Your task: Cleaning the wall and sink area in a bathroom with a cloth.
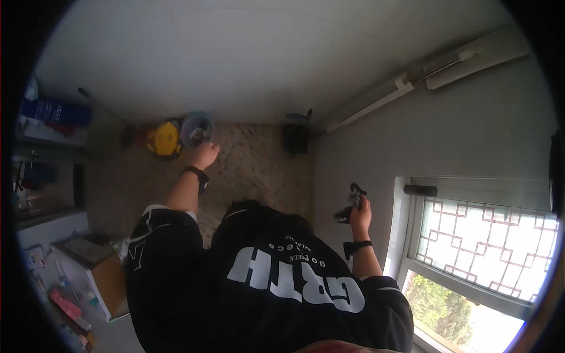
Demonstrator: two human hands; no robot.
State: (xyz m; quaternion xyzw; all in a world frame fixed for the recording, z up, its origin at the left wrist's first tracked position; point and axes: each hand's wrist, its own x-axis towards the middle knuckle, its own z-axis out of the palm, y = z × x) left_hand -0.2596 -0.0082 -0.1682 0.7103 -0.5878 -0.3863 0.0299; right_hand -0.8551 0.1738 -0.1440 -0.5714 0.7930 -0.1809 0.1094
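My left hand (205, 154) reaches forward and down, its fingers curled, at the near rim of a translucent plastic bucket (185, 132). A few small, indistinct things lie inside the bucket. Whether the hand grips the rim is unclear. Right beside the bucket is a yellow plastic object (166, 139). My right hand (362, 214) is out to the right, closed around a black object with pale, shiny patches (355, 198). Blur keeps me from naming that object. Dark bands circle both wrists.
A dark container (295, 137) stands against the far wall on the speckled floor (247, 163). To my right is a window (481, 247) with a lattice. A cabinet (108, 282) and shelves with several items (55, 112) line the left.
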